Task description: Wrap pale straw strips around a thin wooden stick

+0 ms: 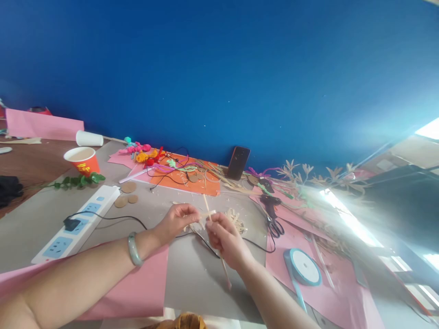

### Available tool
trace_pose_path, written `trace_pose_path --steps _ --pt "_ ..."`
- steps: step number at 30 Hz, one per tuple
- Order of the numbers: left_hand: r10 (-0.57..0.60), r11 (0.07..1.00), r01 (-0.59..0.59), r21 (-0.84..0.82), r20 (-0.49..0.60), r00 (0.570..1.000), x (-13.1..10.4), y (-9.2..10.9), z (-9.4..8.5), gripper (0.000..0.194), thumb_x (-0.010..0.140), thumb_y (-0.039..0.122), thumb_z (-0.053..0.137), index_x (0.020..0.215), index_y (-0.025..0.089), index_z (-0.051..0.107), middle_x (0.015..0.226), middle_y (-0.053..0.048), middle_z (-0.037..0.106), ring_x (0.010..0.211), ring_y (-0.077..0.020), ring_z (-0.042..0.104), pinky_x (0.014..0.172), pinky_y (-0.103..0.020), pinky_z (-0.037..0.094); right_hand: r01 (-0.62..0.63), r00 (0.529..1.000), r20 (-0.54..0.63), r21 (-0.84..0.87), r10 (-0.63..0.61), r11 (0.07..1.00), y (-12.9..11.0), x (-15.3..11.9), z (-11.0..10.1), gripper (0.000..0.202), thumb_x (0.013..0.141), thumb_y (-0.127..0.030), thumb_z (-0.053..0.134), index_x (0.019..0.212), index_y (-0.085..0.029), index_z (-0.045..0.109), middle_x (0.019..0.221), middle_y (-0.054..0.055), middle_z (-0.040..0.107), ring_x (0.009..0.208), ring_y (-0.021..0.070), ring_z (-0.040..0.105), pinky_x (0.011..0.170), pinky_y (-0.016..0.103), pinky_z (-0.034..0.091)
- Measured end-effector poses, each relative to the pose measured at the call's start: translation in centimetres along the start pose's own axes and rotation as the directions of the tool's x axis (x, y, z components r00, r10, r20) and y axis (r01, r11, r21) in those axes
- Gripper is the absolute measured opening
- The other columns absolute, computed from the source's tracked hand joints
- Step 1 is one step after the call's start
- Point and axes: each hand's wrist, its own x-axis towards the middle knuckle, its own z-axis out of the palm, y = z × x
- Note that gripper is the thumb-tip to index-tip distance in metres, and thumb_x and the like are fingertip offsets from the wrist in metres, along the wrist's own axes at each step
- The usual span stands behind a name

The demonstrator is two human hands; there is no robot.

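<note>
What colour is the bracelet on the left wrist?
The bracelet is pale grey-green, like jade. The head view shows it.

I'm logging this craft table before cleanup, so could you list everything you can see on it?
Paper cup: one, red, far left.
White cup: one, lying on its side behind it.
Power strip: one, white and blue, left.
Cardboard discs: three, tan, beside the strip.
Phone: one, black, leaning on the blue wall.
Scissors: one, black, right of centre.
Ribbon spool: one, pale blue, right.
Thin sticks: pale, crossed, held by both hands.
Left hand: bangle on wrist.
Right hand.
</note>
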Motion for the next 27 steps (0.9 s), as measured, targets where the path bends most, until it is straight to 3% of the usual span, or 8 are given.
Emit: trace_pose_path --steps 5,13,22,27 --pt "0.027 0.996 -0.026 0.088 -0.015 1.0 0.1 -0.4 -0.2 0.024 0.071 0.038 0.071 0.071 0.015 0.067 0.068 -0.002 0.064 0.067 -0.0131 0.056 0.07 -0.025 0.045 0.078 0.997 0.002 -0.173 -0.079 0.982 0.5 -0.7 1.4 0.035 0.077 -0.049 0.066 0.079 -0.02 0.047 0.053 -0.009 0.038 0.043 0.0052 0.026 0.039 0.018 0.02" --pt "0.007 0.983 -0.015 0.182 0.045 0.999 -0.1 -0.3 0.1 0.031 0.073 0.043 0.07 0.073 0.012 0.069 0.073 -0.005 0.067 0.069 -0.0144 0.058 0.065 -0.024 0.045 0.066 0.996 -0.045 -0.198 -0.077 0.978 0.7 -0.5 1.5 0.038 0.08 -0.053 0.06 0.075 -0.021 0.042 0.052 -0.009 0.035 0.04 0.0046 0.021 0.036 0.018 0.015" --pt "0.009 0.975 -0.013 0.22 0.018 1.0 -0.4 0.2 0.2 0.031 0.073 0.044 0.069 0.07 0.013 0.067 0.066 -0.002 0.064 0.063 -0.0122 0.054 0.061 -0.023 0.042 0.109 0.991 -0.055 -0.2 -0.122 0.974 0.3 -0.8 1.9 0.035 0.08 -0.052 0.061 0.075 -0.021 0.047 0.052 -0.006 0.043 0.038 0.0054 0.028 0.034 0.019 0.015" --pt "0.023 0.979 -0.021 0.204 -0.007 1.0 -0.2 0.1 0.1 0.028 0.073 0.042 0.069 0.069 0.013 0.068 0.066 -0.001 0.064 0.063 -0.0121 0.055 0.063 -0.023 0.042 0.14 0.989 -0.024 -0.196 -0.147 0.971 0.0 -1.0 1.8 0.022 0.078 -0.037 0.065 0.082 -0.02 0.051 0.057 -0.005 0.05 0.04 0.0056 0.034 0.036 0.018 0.022"
